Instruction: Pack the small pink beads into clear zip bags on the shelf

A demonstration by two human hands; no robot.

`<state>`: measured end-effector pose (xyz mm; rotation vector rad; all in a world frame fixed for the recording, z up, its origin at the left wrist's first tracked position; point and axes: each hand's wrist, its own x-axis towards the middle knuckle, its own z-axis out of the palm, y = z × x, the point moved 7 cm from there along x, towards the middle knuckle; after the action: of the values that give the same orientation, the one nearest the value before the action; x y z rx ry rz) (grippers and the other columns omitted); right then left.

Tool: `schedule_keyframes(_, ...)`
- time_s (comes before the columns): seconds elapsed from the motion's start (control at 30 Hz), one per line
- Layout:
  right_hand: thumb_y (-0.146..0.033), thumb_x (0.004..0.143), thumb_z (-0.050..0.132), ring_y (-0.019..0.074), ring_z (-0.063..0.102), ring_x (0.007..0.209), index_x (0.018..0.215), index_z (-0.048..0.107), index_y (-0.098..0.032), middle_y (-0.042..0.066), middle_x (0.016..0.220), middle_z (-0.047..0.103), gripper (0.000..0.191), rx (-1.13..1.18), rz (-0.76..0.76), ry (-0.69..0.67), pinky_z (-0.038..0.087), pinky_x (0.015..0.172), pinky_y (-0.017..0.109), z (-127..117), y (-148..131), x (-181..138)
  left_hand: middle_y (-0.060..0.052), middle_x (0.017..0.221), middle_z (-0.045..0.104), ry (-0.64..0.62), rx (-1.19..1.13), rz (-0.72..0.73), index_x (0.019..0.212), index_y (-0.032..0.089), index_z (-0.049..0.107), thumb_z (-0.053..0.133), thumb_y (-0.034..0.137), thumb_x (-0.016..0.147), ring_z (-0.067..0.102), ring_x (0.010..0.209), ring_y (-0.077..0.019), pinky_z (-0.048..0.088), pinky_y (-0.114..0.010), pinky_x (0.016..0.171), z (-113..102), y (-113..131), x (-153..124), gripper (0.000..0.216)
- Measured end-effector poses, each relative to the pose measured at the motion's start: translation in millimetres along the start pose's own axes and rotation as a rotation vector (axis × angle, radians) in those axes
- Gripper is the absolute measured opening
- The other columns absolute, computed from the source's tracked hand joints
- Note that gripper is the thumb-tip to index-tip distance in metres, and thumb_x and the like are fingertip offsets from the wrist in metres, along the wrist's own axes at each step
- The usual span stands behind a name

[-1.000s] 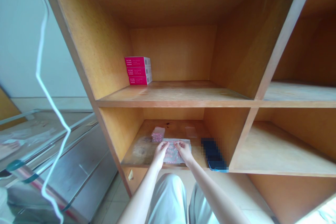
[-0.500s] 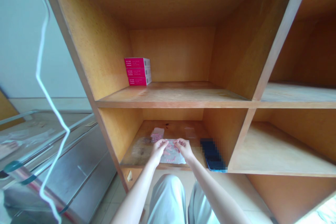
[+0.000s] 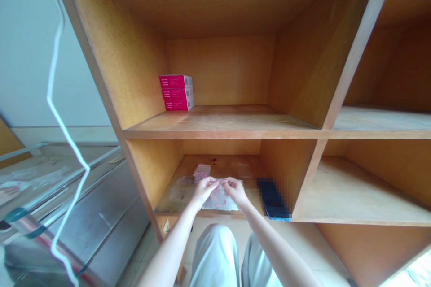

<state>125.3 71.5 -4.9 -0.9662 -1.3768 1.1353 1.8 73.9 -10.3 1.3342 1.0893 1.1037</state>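
Observation:
Both my hands reach into the lower left compartment of a wooden shelf unit (image 3: 222, 133). My left hand (image 3: 204, 188) and my right hand (image 3: 236, 190) pinch the top edge of a clear plastic bag of small pink pieces (image 3: 219, 198), fingers closed on it from either side. The bag hangs just above the compartment floor. A second small bag of pink pieces (image 3: 201, 172) lies behind my left hand. Farther back lies an empty-looking clear bag (image 3: 244, 169).
A dark blurred flat object (image 3: 272, 198) lies at the compartment's right front. A stack of three pink boxes (image 3: 177, 92) stands on the shelf above, back left. A white cable (image 3: 55, 112) hangs at the left before a metal cabinet (image 3: 87, 215).
My hands have drawn closer together at the bag's top edge and lifted it slightly. The view shifted a little.

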Motion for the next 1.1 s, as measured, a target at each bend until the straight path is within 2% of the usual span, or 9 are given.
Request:
schedule_keyframes(0.27, -0.04, 0.067, 0.056, 0.0083, 0.041, 0.045, 0.067, 0.055, -0.015, -0.001, 0.056, 0.052, 0.025, 0.024, 0.014, 0.04, 0.032, 0.043, 0.02, 1.4, 0.3, -1.0, 0.001, 0.059, 0.057, 0.045, 0.035, 0.062, 0.07, 0.015, 0.057, 0.063, 0.041, 0.063, 0.056, 0.053, -0.0124, 0.042, -0.022, 0.048, 0.3, 7.4, 2.4, 0.027)
schedule_keyframes(0.5, -0.034, 0.068, 0.054, 0.0089, 0.043, 0.049, 0.066, 0.054, -0.015, -0.002, 0.056, 0.051, 0.02, 0.059, -0.044, 0.076, 0.032, 0.044, 0.019, 3.0, -4.3, 1.4, 0.002, 0.057, 0.058, 0.06, 0.026, 0.046, 0.069, 0.015, 0.055, 0.062, 0.042, 0.064, 0.055, 0.051, -0.0116, 0.042, -0.021, 0.048, 2.2, 9.3, 2.4, 0.027)
schedule_keyframes(0.87, -0.039, 0.066, 0.06, 0.0078, 0.042, 0.045, 0.059, 0.054, -0.015, -0.002, 0.052, 0.052, 0.026, 0.085, -0.014, 0.005, 0.03, 0.042, 0.019, -1.2, -2.6, 0.4, -0.003, 0.067, 0.065, -0.03, 0.067, -0.028, 0.07, 0.015, 0.054, 0.063, 0.043, 0.064, 0.062, 0.06, -0.0167, 0.045, -0.024, 0.047, -5.8, 9.9, -1.1, 0.03)
schedule_keyframes(1.1, -0.045, 0.062, 0.064, 0.0088, 0.045, 0.045, 0.056, 0.059, -0.014, 0.001, 0.052, 0.057, 0.032, 0.062, 0.056, -0.069, 0.034, 0.044, 0.021, -6.9, -5.0, -2.0, -0.004, 0.066, 0.067, -0.04, 0.104, -0.073, 0.066, 0.014, 0.054, 0.067, 0.041, 0.061, 0.063, 0.059, -0.0161, 0.045, -0.024, 0.049, -9.6, 10.4, -1.3, 0.03)
